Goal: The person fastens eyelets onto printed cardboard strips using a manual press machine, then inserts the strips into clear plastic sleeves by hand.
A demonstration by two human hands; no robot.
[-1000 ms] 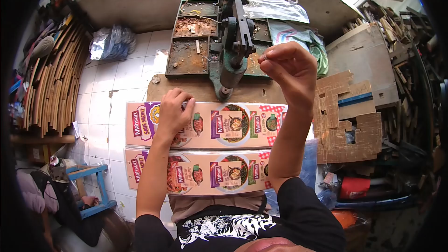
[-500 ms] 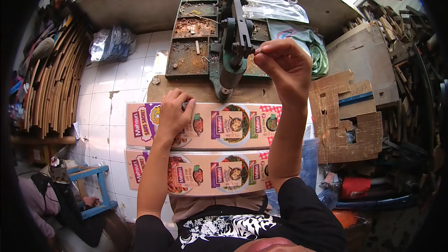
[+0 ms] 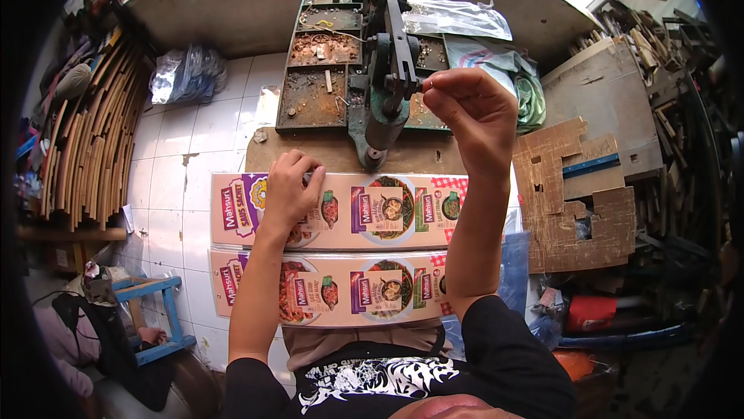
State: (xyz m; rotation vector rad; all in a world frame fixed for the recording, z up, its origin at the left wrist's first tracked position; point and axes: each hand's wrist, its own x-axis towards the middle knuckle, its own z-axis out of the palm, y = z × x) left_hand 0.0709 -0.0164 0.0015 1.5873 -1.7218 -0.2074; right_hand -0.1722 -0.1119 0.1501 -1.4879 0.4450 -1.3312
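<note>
A green hand press (image 3: 384, 117) stands on a brown board (image 3: 422, 157). At the side of its linkage, my right hand (image 3: 477, 109) is closed in a pinch; thumb and fingertip meet around something too small to name. My left hand (image 3: 293, 186) lies on the upper printed strip (image 3: 325, 233) with its fingers curled. Between thumb and forefinger there is a dark spot I cannot make out. That strip shows food pictures and "Mahsuri" lettering, under a glossy cover. A matching lower strip (image 3: 422, 306) lies nearer my body, partly under my left forearm.
Behind the press is a compartment tray (image 3: 314, 97) with small loose metal bits. Plastic bags (image 3: 496, 62) lie to its right. Cut cardboard (image 3: 542, 217) leans at right, stacked wooden strips (image 3: 85, 132) at left. A blue frame (image 3: 167, 326) and another person's hand (image 3: 151, 334) are lower left.
</note>
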